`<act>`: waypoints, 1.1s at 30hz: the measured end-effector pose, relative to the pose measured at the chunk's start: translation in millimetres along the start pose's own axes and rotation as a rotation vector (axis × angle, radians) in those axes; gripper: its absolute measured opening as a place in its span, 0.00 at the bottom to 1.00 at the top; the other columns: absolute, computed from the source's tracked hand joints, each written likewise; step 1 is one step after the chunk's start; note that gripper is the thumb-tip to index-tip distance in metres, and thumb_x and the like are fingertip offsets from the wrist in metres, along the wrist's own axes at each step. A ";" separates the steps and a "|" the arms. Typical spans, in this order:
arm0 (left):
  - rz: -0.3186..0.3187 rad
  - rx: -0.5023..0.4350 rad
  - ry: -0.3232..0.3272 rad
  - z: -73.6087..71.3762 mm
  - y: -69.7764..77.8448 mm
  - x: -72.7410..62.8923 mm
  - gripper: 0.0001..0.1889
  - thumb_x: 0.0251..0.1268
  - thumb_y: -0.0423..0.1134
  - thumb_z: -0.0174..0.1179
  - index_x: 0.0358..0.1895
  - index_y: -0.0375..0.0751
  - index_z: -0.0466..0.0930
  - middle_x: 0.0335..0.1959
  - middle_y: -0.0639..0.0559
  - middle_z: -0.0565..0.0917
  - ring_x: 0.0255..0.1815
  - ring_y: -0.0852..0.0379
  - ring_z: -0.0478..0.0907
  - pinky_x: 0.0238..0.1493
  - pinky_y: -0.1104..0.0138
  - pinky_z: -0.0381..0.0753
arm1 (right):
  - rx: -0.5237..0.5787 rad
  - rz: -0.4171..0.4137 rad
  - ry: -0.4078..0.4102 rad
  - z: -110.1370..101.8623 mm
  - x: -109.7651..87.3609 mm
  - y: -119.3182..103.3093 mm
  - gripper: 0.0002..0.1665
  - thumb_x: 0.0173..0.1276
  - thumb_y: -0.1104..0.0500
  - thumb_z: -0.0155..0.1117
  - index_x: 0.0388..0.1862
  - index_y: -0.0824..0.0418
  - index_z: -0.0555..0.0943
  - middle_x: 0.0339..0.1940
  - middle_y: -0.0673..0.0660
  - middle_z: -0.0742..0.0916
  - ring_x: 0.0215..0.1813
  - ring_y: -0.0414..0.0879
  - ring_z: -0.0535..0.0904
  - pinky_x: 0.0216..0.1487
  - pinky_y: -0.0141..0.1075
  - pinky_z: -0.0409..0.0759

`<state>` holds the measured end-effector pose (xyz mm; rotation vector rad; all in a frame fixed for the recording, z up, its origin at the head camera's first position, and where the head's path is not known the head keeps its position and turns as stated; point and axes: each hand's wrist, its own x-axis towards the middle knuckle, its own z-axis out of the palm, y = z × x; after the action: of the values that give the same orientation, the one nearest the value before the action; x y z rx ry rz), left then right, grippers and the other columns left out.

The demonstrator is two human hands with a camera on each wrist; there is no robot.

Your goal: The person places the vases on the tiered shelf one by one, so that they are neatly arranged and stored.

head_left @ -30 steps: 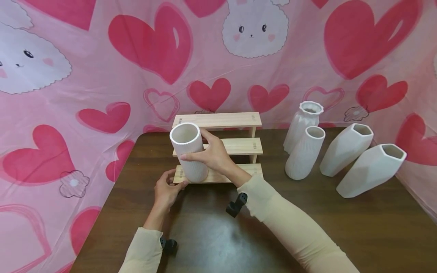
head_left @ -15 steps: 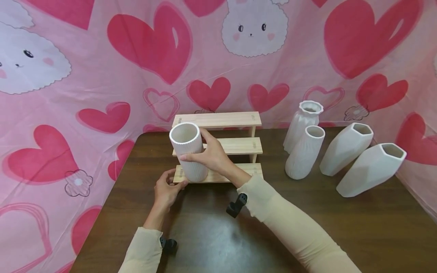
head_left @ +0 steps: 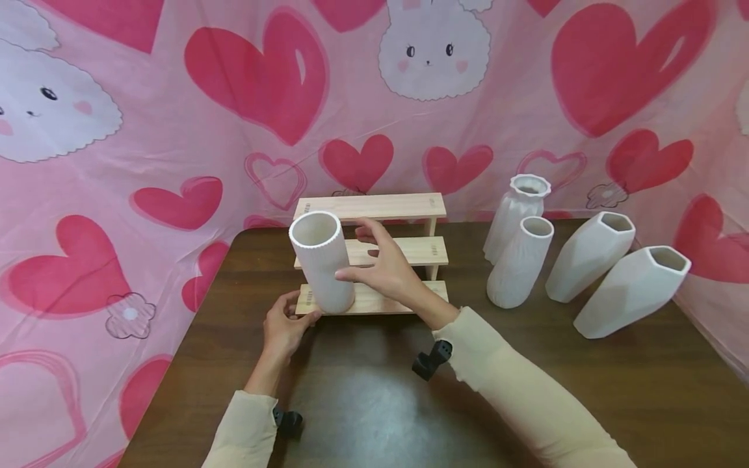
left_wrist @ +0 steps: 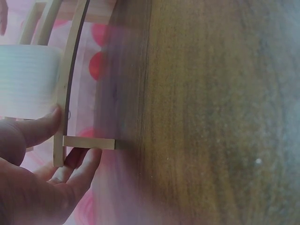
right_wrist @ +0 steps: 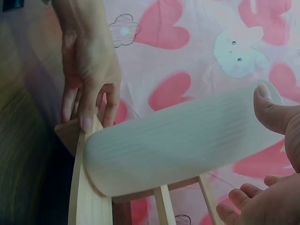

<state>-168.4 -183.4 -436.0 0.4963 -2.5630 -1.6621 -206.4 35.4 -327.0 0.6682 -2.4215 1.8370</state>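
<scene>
- Standing upright at the left end of the lowest step of the stand, the vase looks placed; letting go of it seems the step in hand;
- Right hand: fingers spread wide and off the vase, thumb beside its wall; whether the thumb touches, I cannot tell;
- Left hand: pinching the step's corner, thumb on top, fingers beneath;
- Next probably calls for drawing the thumb clear without nudging the vase; left hand steadying the stand.

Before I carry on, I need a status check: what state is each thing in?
Stand: upright on the table
Leftmost vase: upright on the bottom step
Other four vases: standing on the table
Left hand: gripping the stand's front left corner
Right hand: fingers apart beside that vase, contact unclear
</scene>
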 end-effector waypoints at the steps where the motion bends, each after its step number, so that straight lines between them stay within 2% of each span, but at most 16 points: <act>1: -0.002 0.001 0.002 -0.3 -0.2 0.2 0.33 0.56 0.36 0.70 0.65 0.42 0.68 0.50 0.37 0.80 0.40 0.49 0.78 0.35 0.70 0.77 | -0.007 -0.002 0.001 -2.1 -2.0 -0.2 0.53 0.48 0.57 0.81 0.70 0.55 0.62 0.63 0.56 0.74 0.65 0.49 0.68 0.63 0.51 0.68; 13: -0.012 -0.001 0.004 -1.7 -0.3 0.1 0.33 0.56 0.36 0.70 0.66 0.43 0.68 0.49 0.38 0.80 0.39 0.49 0.79 0.34 0.70 0.77 | -0.091 -0.026 0.027 -27.9 -24.1 -9.2 0.52 0.51 0.55 0.79 0.72 0.54 0.61 0.67 0.53 0.72 0.68 0.46 0.66 0.62 0.48 0.69; 33: 0.028 -0.011 0.003 1.1 -0.9 0.2 0.32 0.55 0.33 0.70 0.65 0.41 0.69 0.47 0.37 0.81 0.35 0.53 0.80 0.31 0.71 0.76 | -0.181 -0.048 0.082 -70.7 -59.3 3.4 0.50 0.51 0.57 0.78 0.72 0.48 0.63 0.66 0.53 0.70 0.66 0.52 0.64 0.59 0.52 0.69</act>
<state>-168.7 -182.8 -437.3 0.4599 -2.5456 -1.6647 -170.0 120.3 -325.0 0.6187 -2.4568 1.5711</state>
